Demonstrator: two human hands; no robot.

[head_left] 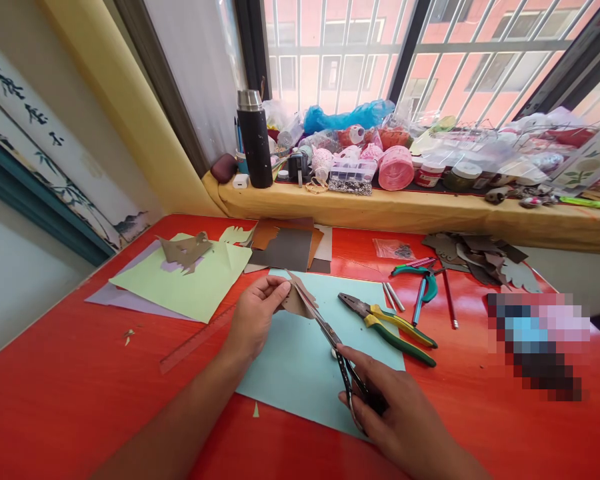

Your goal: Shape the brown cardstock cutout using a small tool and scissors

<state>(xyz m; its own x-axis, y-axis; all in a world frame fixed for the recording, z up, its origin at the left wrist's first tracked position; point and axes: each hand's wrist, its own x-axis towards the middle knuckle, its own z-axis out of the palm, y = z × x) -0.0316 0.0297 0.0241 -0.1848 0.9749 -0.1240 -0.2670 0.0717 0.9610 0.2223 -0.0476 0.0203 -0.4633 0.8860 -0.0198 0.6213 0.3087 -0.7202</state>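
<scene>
My left hand point(255, 313) pinches a small brown piece point(297, 301) between thumb and fingers, above a light blue sheet point(290, 360). In my right hand point(395, 407) are the handles of a pair of scissors point(330, 333), whose blades point up and to the left. The blades lie across the brown piece, and part of it shows on either side of them. A small white thing, partly hidden by the scissors, rests on the blue sheet. Pliers with yellow and green handles point(400, 331) lie to the right of the scissors.
Green paper point(205, 283) with a brown cutout point(185, 252) lies left, near a red ruler point(195, 343). Dark sheets point(285, 248) are at the back. Teal pliers point(433, 287), pencils and brown scraps point(473, 257) lie right. A black flask point(256, 143) stands on the crowded sill.
</scene>
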